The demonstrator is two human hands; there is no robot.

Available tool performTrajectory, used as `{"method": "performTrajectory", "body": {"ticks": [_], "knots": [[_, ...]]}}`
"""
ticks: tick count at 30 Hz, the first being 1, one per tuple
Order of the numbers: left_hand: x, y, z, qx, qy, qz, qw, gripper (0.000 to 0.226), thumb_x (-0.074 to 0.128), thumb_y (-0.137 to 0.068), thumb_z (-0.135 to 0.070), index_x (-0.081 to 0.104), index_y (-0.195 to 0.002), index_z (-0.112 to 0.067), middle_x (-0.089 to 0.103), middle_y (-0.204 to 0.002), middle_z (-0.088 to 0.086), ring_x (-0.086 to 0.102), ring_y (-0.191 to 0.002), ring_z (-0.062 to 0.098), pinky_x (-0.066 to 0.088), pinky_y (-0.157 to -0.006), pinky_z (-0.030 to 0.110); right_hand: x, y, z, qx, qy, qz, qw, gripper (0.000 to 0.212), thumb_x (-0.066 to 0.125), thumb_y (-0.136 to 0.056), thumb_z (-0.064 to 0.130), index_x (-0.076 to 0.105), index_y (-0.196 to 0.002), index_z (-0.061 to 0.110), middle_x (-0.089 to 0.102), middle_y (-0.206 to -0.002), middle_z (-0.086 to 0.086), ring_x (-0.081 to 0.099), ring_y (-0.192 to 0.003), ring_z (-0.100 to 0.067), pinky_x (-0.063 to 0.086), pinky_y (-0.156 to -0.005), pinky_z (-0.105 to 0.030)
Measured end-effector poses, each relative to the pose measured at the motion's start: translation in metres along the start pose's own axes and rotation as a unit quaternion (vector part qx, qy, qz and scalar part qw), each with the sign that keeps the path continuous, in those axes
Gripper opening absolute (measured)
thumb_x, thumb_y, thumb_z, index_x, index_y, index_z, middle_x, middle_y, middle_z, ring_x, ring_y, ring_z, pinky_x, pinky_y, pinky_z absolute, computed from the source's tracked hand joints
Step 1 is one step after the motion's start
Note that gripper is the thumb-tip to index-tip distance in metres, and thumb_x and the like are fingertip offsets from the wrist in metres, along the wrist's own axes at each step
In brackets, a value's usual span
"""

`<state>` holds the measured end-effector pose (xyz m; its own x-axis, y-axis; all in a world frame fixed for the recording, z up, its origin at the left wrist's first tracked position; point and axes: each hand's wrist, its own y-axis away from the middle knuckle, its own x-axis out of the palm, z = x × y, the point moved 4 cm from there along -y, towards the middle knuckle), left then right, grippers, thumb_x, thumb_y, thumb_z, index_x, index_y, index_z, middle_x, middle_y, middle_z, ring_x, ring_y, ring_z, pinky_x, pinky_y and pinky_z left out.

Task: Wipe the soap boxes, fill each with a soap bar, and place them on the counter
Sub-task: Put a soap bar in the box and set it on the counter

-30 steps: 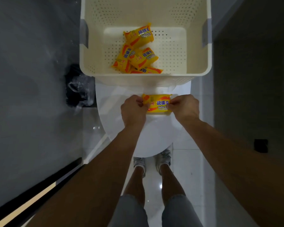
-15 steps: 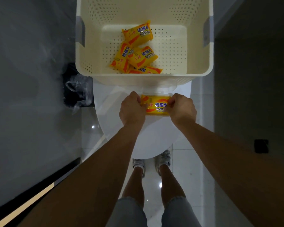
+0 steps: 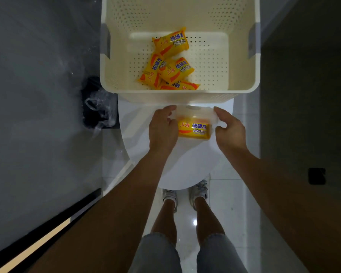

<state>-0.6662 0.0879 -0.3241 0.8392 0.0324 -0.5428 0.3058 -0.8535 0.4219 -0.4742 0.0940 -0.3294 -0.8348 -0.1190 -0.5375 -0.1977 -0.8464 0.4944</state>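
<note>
Both hands have let go of the yellow wrapped soap bar [image 3: 193,130], now lying sideways in a clear plastic soap box [image 3: 195,115] on the round white toilet lid [image 3: 185,166]. Left hand [image 3: 162,131] and right hand [image 3: 229,131] fingers hold the box's ends. Behind, a cream holed plastic basket [image 3: 242,75] holds more soaps [image 3: 170,60]. Dark walls stand on each side.

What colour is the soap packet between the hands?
Yellow with orange patches and blue writing, seen in the head view: the soap packet.

Yellow-and-orange soap packets [image 3: 170,60] with blue lettering lie in a cream perforated basket [image 3: 242,56].
</note>
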Motion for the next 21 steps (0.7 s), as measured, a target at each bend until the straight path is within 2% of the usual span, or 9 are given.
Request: {"method": "performTrajectory", "body": {"ticks": [2,4,6,9,13,17,21], "knots": [[-0.001,0.007,0.007,-0.008,0.026,-0.006,1.0,0.042,0.046,-0.094,-0.001,0.063,-0.128,-0.018,0.061,-0.125,0.003,0.054,-0.105,0.011,0.042,-0.094,0.024,0.001,0.004,-0.008,0.017,-0.028,0.002,0.999,0.061,0.039,-0.089,-0.011,0.061,-0.136,0.021,0.06,-0.14,0.0,0.061,-0.108,-0.007,0.035,-0.078,0.007],[0.0,0.013,0.014,-0.02,0.04,0.0,0.999,0.04,0.046,-0.094,-0.001,0.063,-0.128,-0.016,0.061,-0.128,0.002,0.056,-0.11,0.015,0.044,-0.098,0.026,0.003,0.008,-0.015,0.03,-0.043,0.016,0.998,0.06,0.038,-0.09,-0.011,0.063,-0.135,0.021,0.06,-0.14,0.001,0.057,-0.124,-0.012,0.037,-0.091,-0.003],[0.003,0.018,0.02,-0.028,0.036,0.012,0.999,0.041,0.047,-0.094,-0.002,0.062,-0.131,-0.014,0.061,-0.13,0.002,0.056,-0.114,0.017,0.044,-0.101,0.03,0.006,0.011,-0.02,0.042,-0.066,0.024,0.997,0.058,0.039,-0.092,-0.013,0.062,-0.135,0.019,0.061,-0.138,0.0,0.056,-0.127,-0.015,0.041,-0.1,-0.018],[0.007,0.017,0.026,-0.032,0.015,0.017,0.999,0.042,0.051,-0.095,-0.007,0.056,-0.136,-0.015,0.061,-0.128,0.001,0.055,-0.109,0.012,0.042,-0.095,0.024,0.011,0.012,-0.022,0.054,-0.097,0.023,0.993,0.049,0.047,-0.093,-0.01,0.063,-0.13,0.017,0.064,-0.128,0.0,0.061,-0.115,-0.017,0.049,-0.097,-0.024],[0.011,0.012,0.031,-0.039,-0.032,0.041,0.998,0.042,0.058,-0.095,-0.017,0.055,-0.137,-0.011,0.058,-0.128,0.007,0.057,-0.113,0.019,0.042,-0.096,0.025,0.016,0.006,-0.019,0.055,-0.044,0.044,0.997,0.031,0.058,-0.088,0.004,0.077,-0.105,0.021,0.076,-0.101,0.0,0.068,-0.099,-0.021,0.054,-0.09,-0.036],[0.008,0.014,0.03,-0.048,-0.018,0.038,0.998,0.043,0.066,-0.091,-0.019,0.06,-0.133,-0.016,0.063,-0.125,0.005,0.059,-0.114,0.018,0.045,-0.101,0.03,0.013,0.009,-0.021,0.092,-0.106,0.037,0.989,0.04,0.059,-0.08,-0.004,0.079,-0.101,0.023,0.075,-0.086,0.011,0.07,-0.095,-0.015,0.052,-0.082,-0.027],[0.001,0.026,0.027,-0.058,0.04,0.028,0.997,0.032,0.071,-0.087,-0.018,0.065,-0.118,-0.022,0.069,-0.114,-0.002,0.064,-0.106,0.012,0.051,-0.095,0.03,0.004,0.024,-0.021,0.107,-0.164,0.027,0.98,0.041,0.061,-0.079,-0.009,0.077,-0.105,0.018,0.076,-0.098,0.002,0.07,-0.102,-0.019,0.054,-0.097,-0.038]]}}
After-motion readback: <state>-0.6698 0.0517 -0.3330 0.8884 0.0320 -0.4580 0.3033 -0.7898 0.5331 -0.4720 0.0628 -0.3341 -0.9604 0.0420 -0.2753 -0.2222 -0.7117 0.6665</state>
